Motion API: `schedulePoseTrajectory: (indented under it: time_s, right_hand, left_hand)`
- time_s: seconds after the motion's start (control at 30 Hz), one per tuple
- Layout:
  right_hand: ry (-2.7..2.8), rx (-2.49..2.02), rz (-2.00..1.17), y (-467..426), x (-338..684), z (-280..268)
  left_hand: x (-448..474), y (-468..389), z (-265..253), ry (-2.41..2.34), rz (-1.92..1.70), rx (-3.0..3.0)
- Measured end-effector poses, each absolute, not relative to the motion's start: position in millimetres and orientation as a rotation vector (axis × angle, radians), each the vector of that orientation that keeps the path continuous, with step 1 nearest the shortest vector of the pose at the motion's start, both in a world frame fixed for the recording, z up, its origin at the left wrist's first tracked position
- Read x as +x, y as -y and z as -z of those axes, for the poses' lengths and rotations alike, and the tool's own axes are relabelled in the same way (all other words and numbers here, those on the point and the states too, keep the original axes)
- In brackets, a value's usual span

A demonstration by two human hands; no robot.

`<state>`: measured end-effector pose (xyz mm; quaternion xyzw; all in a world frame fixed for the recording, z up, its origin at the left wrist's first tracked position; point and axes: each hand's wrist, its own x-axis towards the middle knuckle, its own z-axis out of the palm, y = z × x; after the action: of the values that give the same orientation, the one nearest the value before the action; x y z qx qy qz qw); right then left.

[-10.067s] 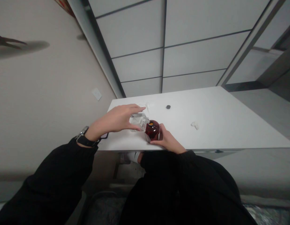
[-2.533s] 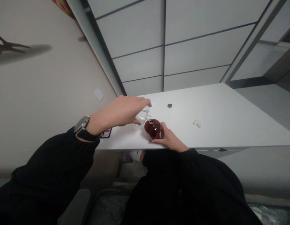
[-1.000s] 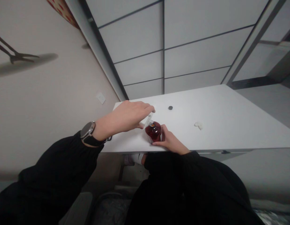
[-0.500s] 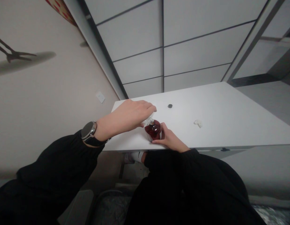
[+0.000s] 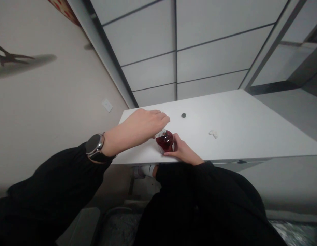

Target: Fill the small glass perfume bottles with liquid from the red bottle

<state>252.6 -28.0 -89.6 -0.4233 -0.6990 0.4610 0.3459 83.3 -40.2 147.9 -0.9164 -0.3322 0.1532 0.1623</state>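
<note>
A small rounded bottle (image 5: 165, 140), dark red and glossy, is on the white table close to its front edge. My right hand (image 5: 182, 150) is closed around its right side, thumb low and fingers behind. From the left, my left hand (image 5: 150, 123) reaches over the bottle's top, its fingers bent down at the neck. Under those fingers shows a whitish, crumpled, tissue-like piece (image 5: 160, 133) against the neck; my left hand has it in its grip. Its fingertips and most of the neck are hidden.
A small dark round cap-like disc (image 5: 184, 115) lies beyond the bottle. Further right is a crumpled white scrap (image 5: 213, 134). The white table (image 5: 250, 130) reaches toward panelled sliding doors (image 5: 212, 58). A wall with a socket (image 5: 107, 105) stands at left.
The view has shifted slightly, so everything sits a little further left. Both hands stay at the bottle, and less of the whitish piece shows under my left fingers.
</note>
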Motion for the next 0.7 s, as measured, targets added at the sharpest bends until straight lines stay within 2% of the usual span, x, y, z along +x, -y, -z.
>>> schedulePoseTrajectory:
  time_s: [0.7]
  right_hand:
    - [1.836, -1.083, -1.174, 26.5, 253.4, 90.5]
  left_hand:
    - [111.6, 57.1, -152.7, 0.879, -0.585, -2.478]
